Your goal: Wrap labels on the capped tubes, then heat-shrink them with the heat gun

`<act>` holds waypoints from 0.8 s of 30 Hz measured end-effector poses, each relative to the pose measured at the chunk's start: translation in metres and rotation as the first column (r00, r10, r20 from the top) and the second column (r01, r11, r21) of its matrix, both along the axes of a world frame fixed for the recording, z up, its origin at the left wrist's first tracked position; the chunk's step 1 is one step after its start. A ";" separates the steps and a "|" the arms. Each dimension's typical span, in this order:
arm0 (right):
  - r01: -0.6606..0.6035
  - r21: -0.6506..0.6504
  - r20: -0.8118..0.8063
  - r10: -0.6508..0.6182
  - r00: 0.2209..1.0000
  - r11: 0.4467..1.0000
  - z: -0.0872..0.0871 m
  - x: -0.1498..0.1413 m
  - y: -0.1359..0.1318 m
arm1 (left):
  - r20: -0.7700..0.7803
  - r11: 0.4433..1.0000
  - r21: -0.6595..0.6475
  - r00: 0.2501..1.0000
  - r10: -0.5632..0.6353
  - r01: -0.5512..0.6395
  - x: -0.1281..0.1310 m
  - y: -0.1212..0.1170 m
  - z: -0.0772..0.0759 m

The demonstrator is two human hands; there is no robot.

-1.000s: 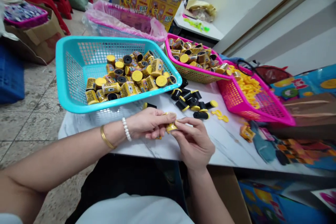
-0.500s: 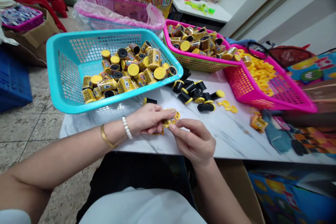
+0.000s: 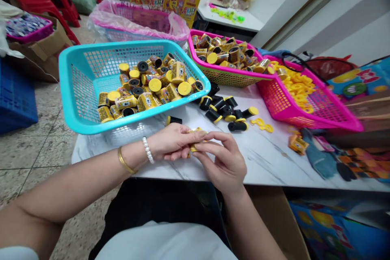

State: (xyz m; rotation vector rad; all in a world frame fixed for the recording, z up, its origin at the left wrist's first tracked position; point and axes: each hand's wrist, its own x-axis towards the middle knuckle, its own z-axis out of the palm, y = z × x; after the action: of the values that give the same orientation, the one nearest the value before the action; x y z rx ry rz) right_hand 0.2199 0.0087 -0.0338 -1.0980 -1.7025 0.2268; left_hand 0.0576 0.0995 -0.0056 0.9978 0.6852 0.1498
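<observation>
My left hand point(image 3: 172, 142) and my right hand point(image 3: 224, 158) meet over the near edge of the white marbled table point(image 3: 268, 162). Both pinch one small yellow piece point(image 3: 195, 140), mostly covered by the fingers. Just beyond them lie several black tubes with yellow caps point(image 3: 224, 109) and a few loose yellow rings point(image 3: 262, 124). One more black tube point(image 3: 173, 120) lies under the rim of the teal basket point(image 3: 73, 101), which holds many yellow labelled cylinders point(image 3: 146, 85).
A pink basket of labelled cylinders point(image 3: 227, 55) and a pink basket of yellow rings point(image 3: 297, 87) stand at the back right. A small yellow item point(image 3: 297, 144) and coloured packets point(image 3: 350, 162) lie at the right. On the floor stand a lined pink basket point(image 3: 143, 20), red chairs and boxes.
My right hand's fingers have closed in over the yellow piece against my left hand. The view has shifted slightly.
</observation>
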 end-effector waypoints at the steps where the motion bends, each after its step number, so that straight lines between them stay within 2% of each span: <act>1: -0.024 0.022 0.031 0.023 0.999 0.999 0.001 0.001 -0.001 | -0.013 1.000 0.006 1.000 -0.007 0.007 0.000 0.000 0.001; 4: -0.045 0.085 0.072 0.039 0.997 0.995 0.010 0.006 0.004 | -0.012 0.998 0.014 0.998 0.057 -0.057 0.000 -0.001 0.005; 7: 0.049 0.193 0.088 -0.067 0.994 0.980 0.034 0.009 0.030 | 0.003 0.976 0.075 0.979 0.205 -0.204 0.000 -0.005 0.009; 8: 0.084 0.228 0.083 -0.105 0.991 0.970 0.044 0.009 0.042 | -0.009 0.969 0.137 0.978 0.210 -0.207 0.000 -0.008 0.009; 10: 0.111 0.226 0.051 -0.126 0.991 0.968 0.063 0.007 0.066 | -0.028 0.928 0.359 0.993 0.115 -0.097 -0.001 -0.014 0.008; 11: 0.109 0.195 0.056 -0.122 0.991 0.975 0.071 0.007 0.075 | -0.027 0.866 0.500 0.999 0.021 -0.005 -0.001 -0.018 0.007; 12: 0.110 0.156 0.069 -0.122 0.990 0.982 0.075 0.007 0.081 | -0.026 0.767 0.636 0.996 -0.086 0.083 -0.002 -0.020 0.005; 13: 0.119 0.118 0.097 -0.130 0.987 0.986 0.076 0.009 0.083 | -0.038 0.644 0.751 0.983 -0.182 0.148 -0.002 -0.022 0.004; 14: 0.136 0.083 0.137 -0.147 0.980 0.987 0.073 0.011 0.081 | -0.072 0.517 0.834 0.967 -0.243 0.193 -0.003 -0.024 0.003; 15: 0.162 0.052 0.179 -0.169 0.969 0.985 0.067 0.014 0.075 | -0.134 0.409 0.883 0.959 -0.252 0.230 -0.003 -0.024 0.002; 16: 0.192 0.019 0.219 -0.192 0.957 0.981 0.058 0.018 0.067 | -0.213 0.329 0.905 0.957 -0.197 0.269 -0.003 -0.023 0.002; 17: 0.218 -0.025 0.251 -0.205 0.946 0.976 0.047 0.022 0.057 | -0.301 0.277 0.907 0.949 -0.096 0.316 -0.004 -0.021 0.001; 18: 0.231 -0.086 0.270 -0.201 0.942 0.969 0.036 0.025 0.046 | -0.383 0.250 0.896 0.924 0.020 0.366 -0.004 -0.019 0.001; 20: 0.229 -0.216 0.280 -0.164 0.946 0.949 0.013 0.029 0.027 | -0.495 0.242 0.860 0.851 0.176 0.450 -0.006 -0.013 0.001; 22: 0.229 -0.285 0.282 -0.147 0.948 0.931 -0.003 0.029 0.015 | -0.539 0.257 0.835 0.816 0.209 0.486 -0.006 -0.008 -0.001; 24: 0.243 -0.290 0.298 -0.154 0.942 0.926 -0.013 0.025 0.010 | -0.539 0.281 0.831 0.821 0.188 0.481 -0.006 -0.004 -0.004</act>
State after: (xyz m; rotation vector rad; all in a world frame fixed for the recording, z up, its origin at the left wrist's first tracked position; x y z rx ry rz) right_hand 0.2451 0.0190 -0.0464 -1.6004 -1.8162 0.2392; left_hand 0.0514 0.0951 -0.0096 2.4118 1.0477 0.0831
